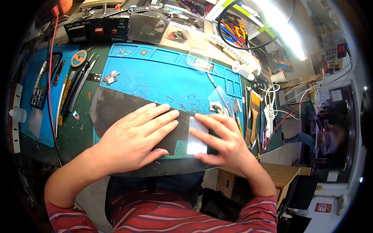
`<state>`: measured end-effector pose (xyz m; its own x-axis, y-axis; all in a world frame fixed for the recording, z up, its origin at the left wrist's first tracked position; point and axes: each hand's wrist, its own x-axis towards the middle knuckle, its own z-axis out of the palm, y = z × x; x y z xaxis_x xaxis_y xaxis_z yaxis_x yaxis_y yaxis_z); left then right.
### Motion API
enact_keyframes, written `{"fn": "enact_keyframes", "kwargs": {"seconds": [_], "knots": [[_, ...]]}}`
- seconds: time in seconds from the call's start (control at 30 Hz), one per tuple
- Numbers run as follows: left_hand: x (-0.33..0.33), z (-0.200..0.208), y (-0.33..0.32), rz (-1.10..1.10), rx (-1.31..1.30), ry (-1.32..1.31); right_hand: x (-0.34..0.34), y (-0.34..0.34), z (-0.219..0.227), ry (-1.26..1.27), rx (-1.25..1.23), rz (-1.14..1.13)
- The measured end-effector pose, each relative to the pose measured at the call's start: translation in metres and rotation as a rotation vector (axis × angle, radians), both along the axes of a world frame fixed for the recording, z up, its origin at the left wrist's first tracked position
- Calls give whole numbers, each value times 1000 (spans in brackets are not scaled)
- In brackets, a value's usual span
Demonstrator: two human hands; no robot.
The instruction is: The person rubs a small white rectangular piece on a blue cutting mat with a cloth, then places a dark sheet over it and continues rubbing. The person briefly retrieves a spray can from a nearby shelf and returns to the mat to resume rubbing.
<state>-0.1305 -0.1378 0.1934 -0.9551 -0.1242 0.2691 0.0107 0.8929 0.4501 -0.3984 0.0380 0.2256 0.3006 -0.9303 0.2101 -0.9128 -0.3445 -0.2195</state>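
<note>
A dark grey flexible sheet [116, 103] lies across the front of the blue work mat [151, 72]. My left hand [142, 134] rests on it palm down, fingers stretched out. To its right, my right hand [221, 138] spans a flat whitish rectangular plate [197, 136] by its edges. The index finger is at the plate's top end, the thumb at its bottom end, and the middle finger lies on its face. The plate sits over the right part of the sheet; its underside is hidden.
Behind the mat stand a black power box [97, 30] and a clear plastic cup [199, 58]. Tweezers and a black-handled knife [75, 85] lie at left, beside a phone frame [42, 81]. Brushes [254, 110] and white cables [272, 97] are at right. A person [322, 139] is far off.
</note>
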Motion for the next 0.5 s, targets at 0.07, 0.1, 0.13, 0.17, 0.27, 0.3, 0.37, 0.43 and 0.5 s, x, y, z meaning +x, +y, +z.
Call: {"fn": "enact_keyframes", "kwargs": {"seconds": [0.07,0.1,0.13,0.17,0.27,0.3,0.37,0.43,0.5], "knots": [[0,1,0,0,-3,-5,-9,-11,-3,45,-32,-58],[0,1,0,0,-6,-8,-13,-15,-5,56,-45,-79],[0,1,0,0,-10,-10,-12,-13,-5,48,-46,-95],[1,0,0,-2,-11,-5,-8,-12,-4,22,-26,-68],[1,-1,-1,-5,-13,6,1,1,-2,-40,29,-7],[1,-1,0,-4,-14,6,-1,0,-2,-11,9,-43],[1,-1,0,-4,-14,2,-8,-5,-5,48,-29,-120],[0,-1,0,-2,-11,-7,-8,-5,-7,30,-25,-113],[0,0,-1,-11,-13,-5,-3,-5,-2,-8,3,-73]]}}
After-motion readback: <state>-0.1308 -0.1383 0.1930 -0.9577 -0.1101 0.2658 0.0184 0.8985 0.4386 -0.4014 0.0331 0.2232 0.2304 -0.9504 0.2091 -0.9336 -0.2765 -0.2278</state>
